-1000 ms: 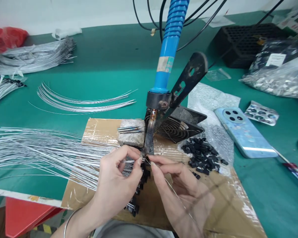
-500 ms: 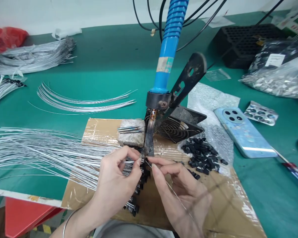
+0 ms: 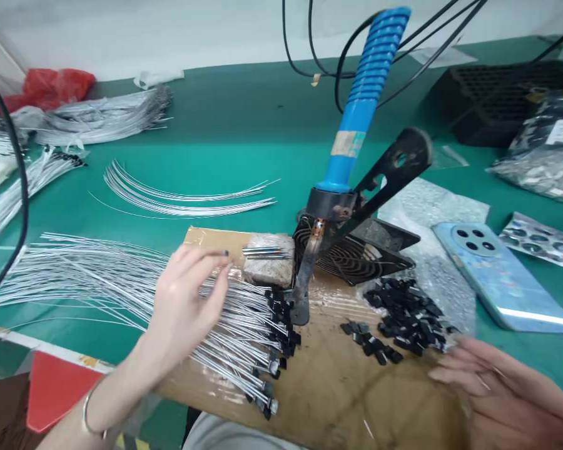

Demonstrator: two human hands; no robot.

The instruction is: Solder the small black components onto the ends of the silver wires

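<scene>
Plainly, the left hand point(image 3: 182, 306) was spread loose, its fingers point(image 3: 211, 265) fanned apart and clasping nothing, lying over the fan of silver wires point(image 3: 122, 281) that ran across the near-left corner of the taped cardboard sheet point(image 3: 338, 387); whether the palm pressed on the wires or only hovered above them could not be told. The right hand point(image 3: 497, 394) was likewise slack and unclenched, fingers stretched flat over the near-right corner of that cardboard and blurred, with nothing seen between them. The wires' ends, each capped with a small black piece point(image 3: 281, 331), lay in a slanted row on the cardboard just right of the left hand. Beside those ends, near the cardboard's middle, the dark tip of the blue-handled soldering iron point(image 3: 356, 131) came down to the sheet, the iron leaning in its black stand point(image 3: 356, 250) at the cardboard's far edge. A small grey block point(image 3: 268, 265) with a few metal pins on it sat on the cardboard just left of the stand. A loose heap of black parts point(image 3: 403, 315) lay at the cardboard's right side, near the right hand's fingertips. Beyond that side a pale blue phone point(image 3: 507, 275) rested on the green table point(image 3: 244, 137), and far past the cardboard's left end lay more wire bundles point(image 3: 103, 119).
</scene>
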